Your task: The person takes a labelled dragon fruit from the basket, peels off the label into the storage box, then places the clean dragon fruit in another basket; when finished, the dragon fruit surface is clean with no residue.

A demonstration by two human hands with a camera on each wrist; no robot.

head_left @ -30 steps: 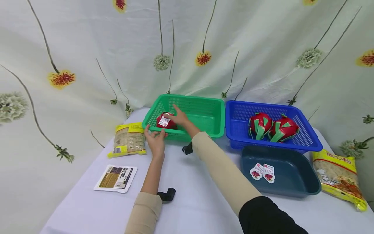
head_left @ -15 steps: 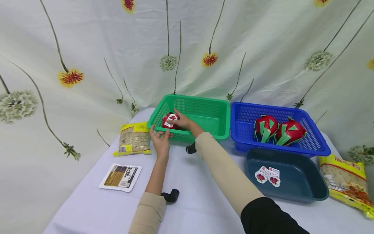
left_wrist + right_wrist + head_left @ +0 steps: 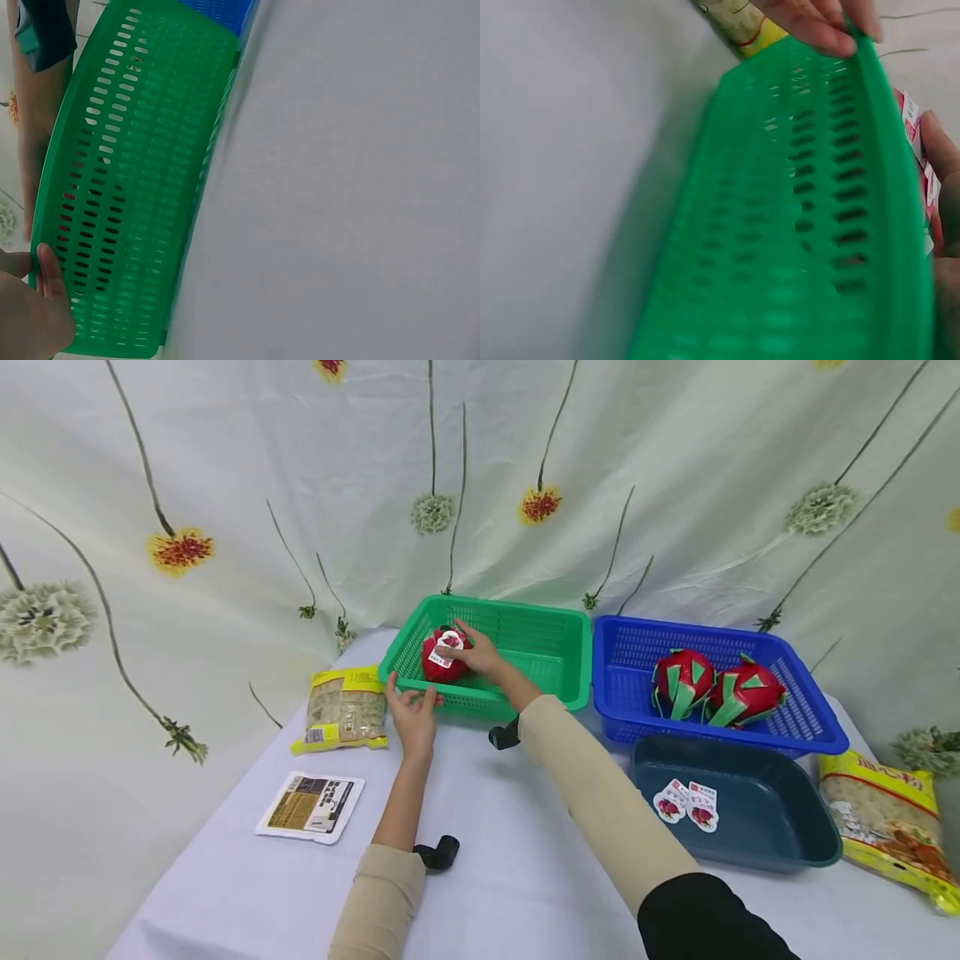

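In the head view a red dragon fruit with white picture stickers is at the left end of the green basket. My right hand grips the fruit from its right side, thumb over the stickers. My left hand pinches the basket's front rim near the left corner. The left wrist view has the left hand with fingers on both sides of that rim. Through the right wrist view, the basket wall hides most of the fruit, and the right thumb touches a sticker.
Right of the green basket stands a blue basket with two dragon fruits. In front is a dark tray with two stickers. Yellow bags lie at both sides. A flat packet lies front left.
My right hand first hovered at the fruit with spread fingers, then closed round it. The fruit now sits slightly higher in the basket. My left hand stays at the rim.
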